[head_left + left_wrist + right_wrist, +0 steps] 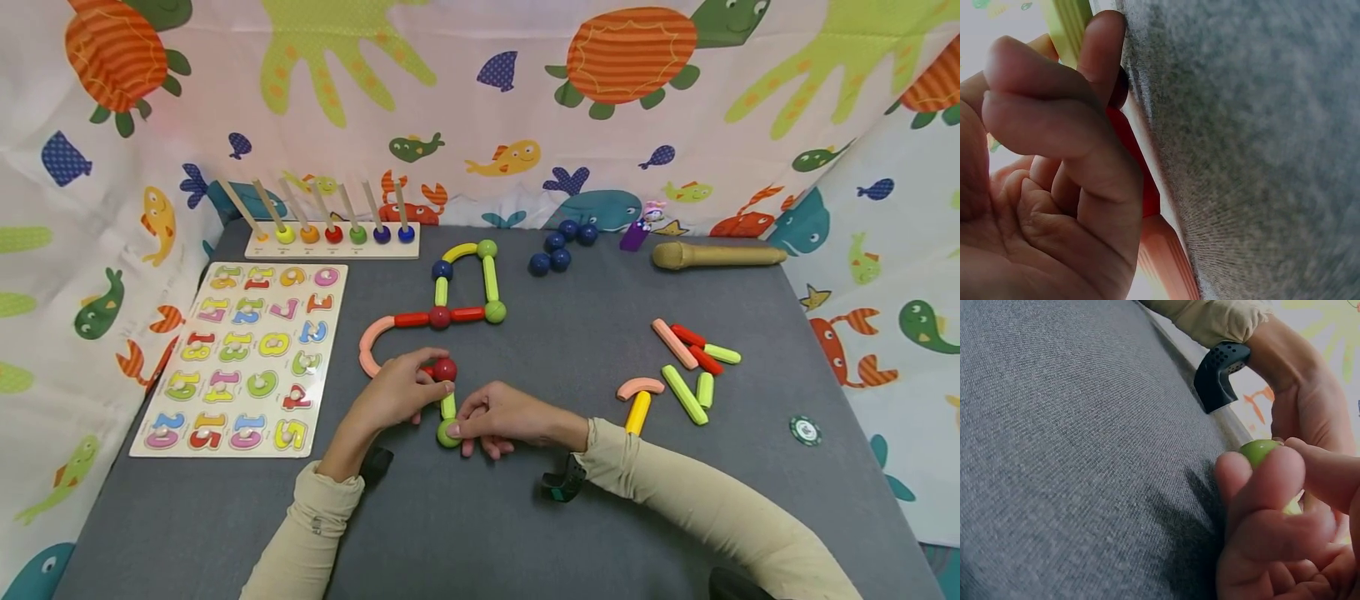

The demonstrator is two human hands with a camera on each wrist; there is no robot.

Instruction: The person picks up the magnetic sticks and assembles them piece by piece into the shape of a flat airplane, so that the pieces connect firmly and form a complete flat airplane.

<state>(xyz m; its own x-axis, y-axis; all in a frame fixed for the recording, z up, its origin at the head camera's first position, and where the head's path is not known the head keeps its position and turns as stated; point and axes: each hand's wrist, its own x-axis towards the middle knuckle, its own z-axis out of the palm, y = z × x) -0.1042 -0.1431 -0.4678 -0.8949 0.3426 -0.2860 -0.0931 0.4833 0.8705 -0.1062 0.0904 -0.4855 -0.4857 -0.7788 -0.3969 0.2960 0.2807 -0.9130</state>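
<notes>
On the grey felt table [525, 517], my left hand [433, 375] pinches a red ball [445, 369], whose dark edge [1121, 87] shows behind the curled fingers [1054, 125] in the left wrist view. A short green stick [448, 406] runs from that ball down to a green ball [447, 433]. My right hand [459, 429] pinches the green ball [1259, 450] between thumb and fingertips [1266, 481]. A pink curved piece [370, 343] links this chain to a loop of sticks and balls [465, 283] behind it.
A number puzzle board [240, 358] lies at the left and a peg stacker [330, 242] behind it. Several blue balls [558, 248], a purple toy [636, 235] and a wooden microphone [712, 256] lie at the back. Loose sticks [686, 367] and a chip [805, 430] lie right.
</notes>
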